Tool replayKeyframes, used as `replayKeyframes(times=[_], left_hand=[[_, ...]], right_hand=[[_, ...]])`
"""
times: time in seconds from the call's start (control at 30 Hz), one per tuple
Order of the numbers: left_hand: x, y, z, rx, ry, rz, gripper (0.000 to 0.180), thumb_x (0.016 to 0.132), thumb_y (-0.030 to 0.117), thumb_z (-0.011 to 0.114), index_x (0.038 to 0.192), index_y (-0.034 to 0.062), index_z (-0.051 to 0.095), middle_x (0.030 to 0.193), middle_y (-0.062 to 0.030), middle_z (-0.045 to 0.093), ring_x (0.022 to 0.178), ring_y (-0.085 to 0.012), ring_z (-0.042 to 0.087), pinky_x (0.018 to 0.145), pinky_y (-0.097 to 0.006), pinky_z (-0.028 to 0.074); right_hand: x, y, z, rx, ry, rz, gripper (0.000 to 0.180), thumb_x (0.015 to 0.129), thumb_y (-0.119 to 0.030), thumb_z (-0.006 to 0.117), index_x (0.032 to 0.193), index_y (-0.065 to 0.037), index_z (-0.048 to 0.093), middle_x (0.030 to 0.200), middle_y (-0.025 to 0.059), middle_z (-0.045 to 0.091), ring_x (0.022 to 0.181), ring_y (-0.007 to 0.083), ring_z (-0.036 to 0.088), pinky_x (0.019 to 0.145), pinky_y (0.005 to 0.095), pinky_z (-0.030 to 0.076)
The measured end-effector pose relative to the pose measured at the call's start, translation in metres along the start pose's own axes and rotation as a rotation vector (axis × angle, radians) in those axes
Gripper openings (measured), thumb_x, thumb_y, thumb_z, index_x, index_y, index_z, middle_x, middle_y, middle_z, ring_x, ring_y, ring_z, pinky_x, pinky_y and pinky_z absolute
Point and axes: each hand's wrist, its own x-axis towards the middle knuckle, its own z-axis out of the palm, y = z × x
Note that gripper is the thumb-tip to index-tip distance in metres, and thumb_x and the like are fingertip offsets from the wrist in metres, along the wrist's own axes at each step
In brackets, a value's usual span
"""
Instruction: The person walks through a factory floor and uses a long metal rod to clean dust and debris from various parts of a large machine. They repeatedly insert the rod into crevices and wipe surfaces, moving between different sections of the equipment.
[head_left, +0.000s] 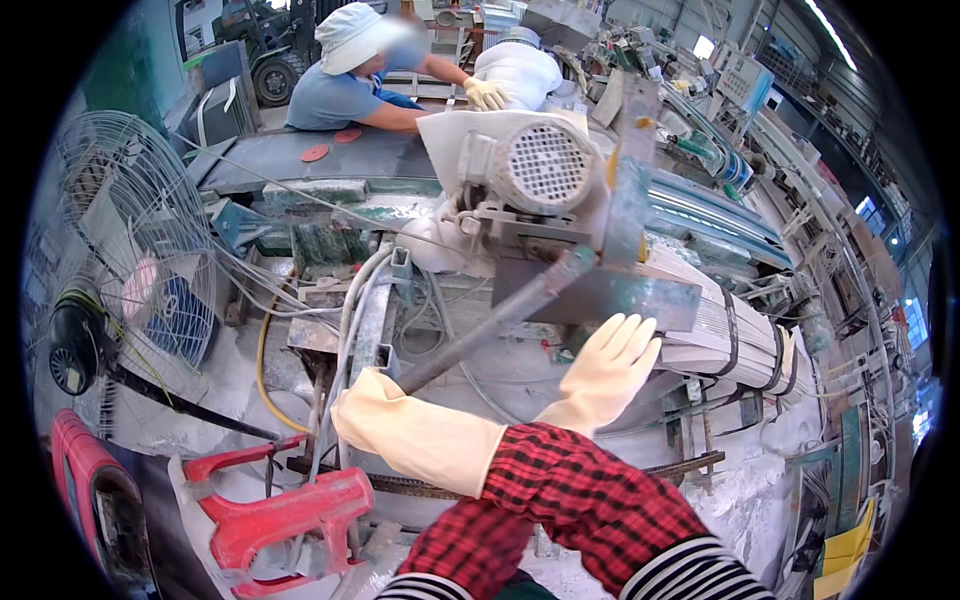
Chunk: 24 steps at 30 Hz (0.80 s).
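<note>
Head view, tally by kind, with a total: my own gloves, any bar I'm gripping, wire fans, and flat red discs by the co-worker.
Your gloves: 2
Gripped bar: 1
Wire fan: 1
Red discs: 2
Total: 6

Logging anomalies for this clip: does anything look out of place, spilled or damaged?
Two oddities: the forearms cross, putting the left hand on the right side and the right hand on the left; and the floor looks patchily whitened, perhaps by dust or spillage. No damage is clear.

Long grey metal bar (492, 322), slanting
</note>
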Motion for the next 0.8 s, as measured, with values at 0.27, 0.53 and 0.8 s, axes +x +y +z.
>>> replayKeyframes(times=[0.27, 0.53, 0.8], left_hand=[[-0.256, 0.074, -0.111, -0.361, -0.316, -0.886, 0.049, 0.094, 0.020, 0.057, 0.140, 0.0055, 0.050, 0.142, -0.0135, 0.053, 0.129, -0.0281, 0.053, 0.110, -0.039, 0.040], [-0.174, 0.047, -0.126, -1.190, -0.008, -1.290, 0.053, 0.105, 0.026, 0.050, 0.152, 0.0058, 0.034, 0.146, -0.0163, 0.050, 0.134, -0.0266, 0.049, 0.112, -0.042, 0.041], [-0.015, 0.068, -0.046, -1.307, 0.355, -1.417, 0.035, 0.100, 0.028, 0.062, 0.130, 0.0098, 0.060, 0.067, 0.0038, 0.049, 0.055, -0.0050, 0.040, 0.050, -0.022, 0.035]], right_hand=[[-0.087, -0.093, 0.122, 0.937, 0.478, 0.463, 0.016, 0.073, -0.021, 0.070, 0.064, -0.016, 0.057, 0.064, 0.0005, 0.055, 0.057, 0.0217, 0.056, 0.051, 0.0372, 0.044], [-0.247, -0.051, 0.211, -0.468, 0.471, -0.087, 0.013, 0.071, -0.022, 0.063, 0.064, -0.012, 0.060, 0.060, -0.0034, 0.055, 0.062, 0.0200, 0.056, 0.065, 0.0307, 0.041], [-0.295, -0.088, 0.214, 0.540, 1.484, 0.470, 0.044, 0.075, -0.002, 0.063, 0.118, 0.006, 0.060, 0.087, 0.0129, 0.064, 0.069, 0.0263, 0.059, 0.083, 0.0347, 0.049]])
